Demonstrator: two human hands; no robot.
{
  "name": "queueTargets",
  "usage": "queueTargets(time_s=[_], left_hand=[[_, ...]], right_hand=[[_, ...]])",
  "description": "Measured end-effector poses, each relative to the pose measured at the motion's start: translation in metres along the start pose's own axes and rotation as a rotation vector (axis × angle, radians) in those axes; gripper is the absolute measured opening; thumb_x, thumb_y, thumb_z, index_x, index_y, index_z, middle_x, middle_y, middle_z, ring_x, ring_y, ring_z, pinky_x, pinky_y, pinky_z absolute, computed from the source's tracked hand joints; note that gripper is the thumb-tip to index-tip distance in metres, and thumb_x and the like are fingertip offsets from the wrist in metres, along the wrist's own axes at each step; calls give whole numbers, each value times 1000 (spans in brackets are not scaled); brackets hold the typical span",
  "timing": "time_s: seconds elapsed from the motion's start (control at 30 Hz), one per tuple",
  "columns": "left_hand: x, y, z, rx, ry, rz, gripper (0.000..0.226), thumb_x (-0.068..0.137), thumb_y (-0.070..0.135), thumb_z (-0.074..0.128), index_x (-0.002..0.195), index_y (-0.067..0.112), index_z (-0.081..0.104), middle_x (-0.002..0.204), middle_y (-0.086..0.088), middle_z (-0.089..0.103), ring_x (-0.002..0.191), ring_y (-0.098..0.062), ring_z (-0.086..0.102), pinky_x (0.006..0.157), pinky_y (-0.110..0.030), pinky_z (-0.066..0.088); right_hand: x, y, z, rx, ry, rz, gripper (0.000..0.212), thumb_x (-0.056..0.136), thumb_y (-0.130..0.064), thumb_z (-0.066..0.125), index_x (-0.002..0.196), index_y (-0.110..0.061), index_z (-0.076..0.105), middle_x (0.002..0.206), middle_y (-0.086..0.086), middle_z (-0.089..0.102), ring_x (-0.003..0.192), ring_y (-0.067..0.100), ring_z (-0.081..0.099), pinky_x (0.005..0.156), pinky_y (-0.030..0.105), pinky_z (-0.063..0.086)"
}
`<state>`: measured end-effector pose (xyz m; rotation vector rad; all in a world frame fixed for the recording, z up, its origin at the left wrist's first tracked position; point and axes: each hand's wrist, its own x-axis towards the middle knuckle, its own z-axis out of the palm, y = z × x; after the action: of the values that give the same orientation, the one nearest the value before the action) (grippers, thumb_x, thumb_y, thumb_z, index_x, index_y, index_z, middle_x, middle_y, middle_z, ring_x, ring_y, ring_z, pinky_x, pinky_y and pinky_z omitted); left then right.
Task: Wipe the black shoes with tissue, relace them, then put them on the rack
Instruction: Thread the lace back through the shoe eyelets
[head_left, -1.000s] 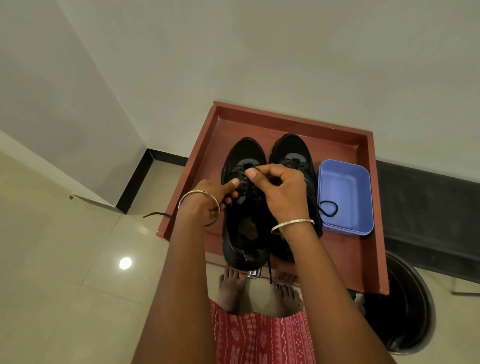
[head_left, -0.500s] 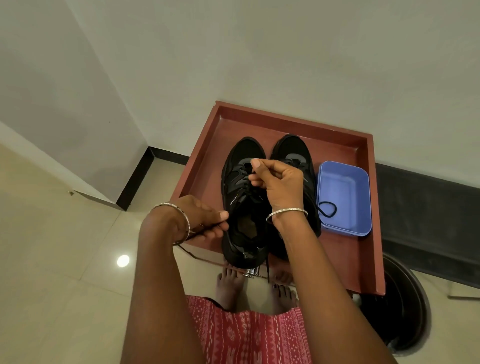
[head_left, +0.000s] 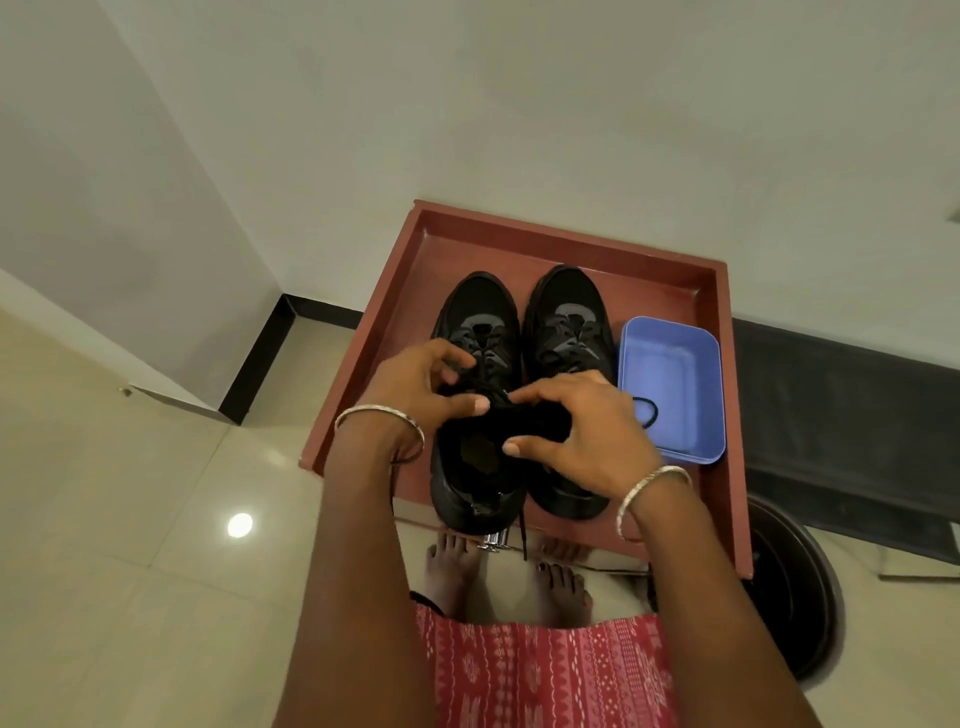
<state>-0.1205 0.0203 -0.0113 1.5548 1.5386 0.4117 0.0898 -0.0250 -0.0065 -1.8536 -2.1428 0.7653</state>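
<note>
The black shoes (head_left: 563, 332) sit side by side on the red desk (head_left: 649, 280), mid-frame. My left hand (head_left: 415, 384) pinches the lace (head_left: 488, 361) of the left shoe (head_left: 480, 317); my right hand (head_left: 582, 431) grips that shoe's top. If I tug too hard, the lace could slip from a hole.

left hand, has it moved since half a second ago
Yes. The left hand has come back from the near left edge of the tray, up over the laces of the left shoe, close to the right hand.
</note>
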Motion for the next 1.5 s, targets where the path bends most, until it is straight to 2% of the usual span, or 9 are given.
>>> queueTargets(time_s=[0.13,0.3,0.5,0.67,0.8,1.03,1.17,1.33,1.5], left_hand=[[-3,3,17,124,98,-1,67,69,21,89,125,25,52,99,4,55,92,-17,56,80,-29,44],[-15,-8,25,51,208,-35,61,74,25,86,124,25,53,88,4,57,82,-14,59,76,-33,50],[-45,0,45,146,439,-25,43,80,23,81,113,18,53,115,-3,55,105,-24,56,84,-35,49],[-76,6,58,138,460,-36,10,89,27,70,94,22,63,103,0,55,99,-25,59,76,-30,40],[-99,10,66,150,313,-15,26,89,47,66,101,24,70,116,-2,54,107,-28,57,84,-31,43],[-107,19,78,325,188,-90,59,76,44,81,123,18,58,146,-7,29,118,-35,53,95,-43,52],[-92,16,91,356,271,-103,50,76,37,82,115,15,60,139,-12,33,107,-38,57,84,-46,55],[-82,7,104,351,358,-121,40,79,35,77,113,18,62,147,-12,32,109,-39,55,76,-43,52],[-73,2,104,314,367,-120,41,73,34,82,107,20,66,147,-10,33,107,-40,56,77,-43,54]], right_hand=[[20,-6,4,93,286,47,4,86,-34,75,88,-32,73,87,-14,71,99,14,60,90,39,45],[26,-5,16,356,514,265,11,85,-26,77,82,-17,71,70,-8,65,71,14,64,70,35,55],[-16,0,28,290,467,314,11,90,-5,65,95,-13,69,83,2,72,84,24,68,72,33,54],[-79,-16,30,38,469,220,13,83,-11,71,94,-18,73,102,2,71,105,28,57,86,40,45],[-100,-18,40,-3,461,220,44,78,-7,73,121,-15,65,116,8,64,108,35,57,87,46,50],[-91,-12,45,-42,343,363,56,84,-24,75,135,-19,53,141,9,43,124,35,44,101,42,45],[-81,-3,57,39,347,367,61,76,-25,82,132,-20,56,144,10,40,124,36,46,99,44,44],[-56,-2,59,-80,615,218,39,79,-46,63,113,-28,69,136,-2,53,131,24,42,99,47,30],[-19,-8,51,-222,476,244,24,79,-37,75,100,-26,75,130,0,53,129,27,40,98,48,25]])
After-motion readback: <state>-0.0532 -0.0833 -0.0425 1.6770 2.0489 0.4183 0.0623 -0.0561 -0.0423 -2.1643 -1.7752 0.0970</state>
